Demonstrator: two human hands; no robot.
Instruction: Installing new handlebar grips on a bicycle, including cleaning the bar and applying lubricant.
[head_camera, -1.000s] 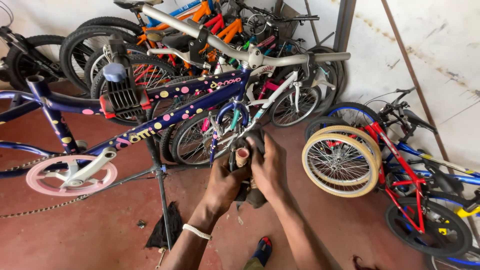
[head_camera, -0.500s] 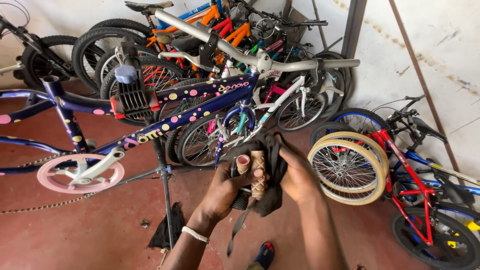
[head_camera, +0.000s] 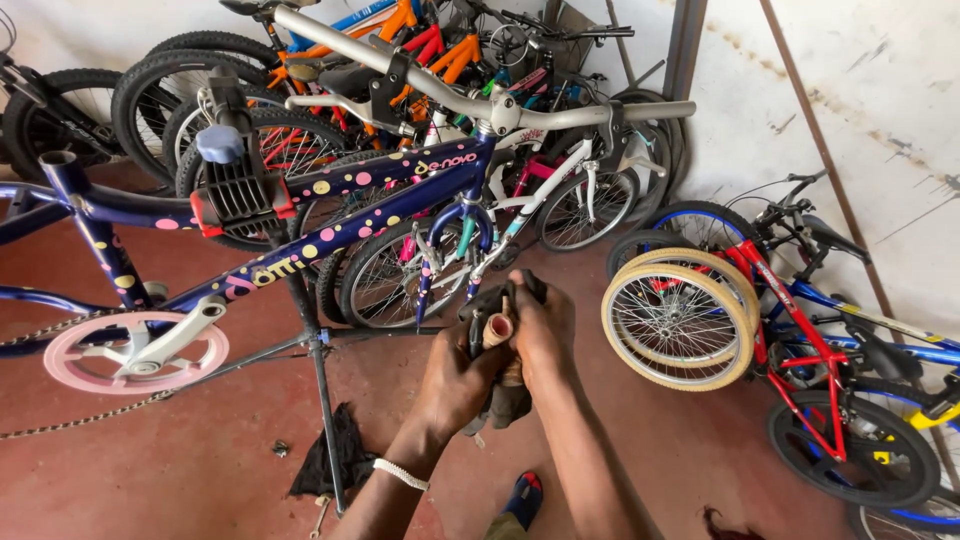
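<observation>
Both your hands meet near the centre: left hand (head_camera: 462, 375) and right hand (head_camera: 543, 330) clench one dark rag (head_camera: 508, 400) around a tan grip (head_camera: 497, 329), below the blue frame (head_camera: 330, 215).

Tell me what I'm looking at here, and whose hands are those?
The picture comes from a camera on a person's head, looking down, so the hands are that person's own. The left hand and right hand are pressed together around a dark rag and a tan tube-shaped grip. Just ahead, a purple bike with coloured dots is clamped in a stand; it has no wheels on and silver handlebars. A pink chainring sits low on it. More bikes lean against the wall behind. A red bike with cream tyres stands to the right. Another rag lies on the red floor.
</observation>
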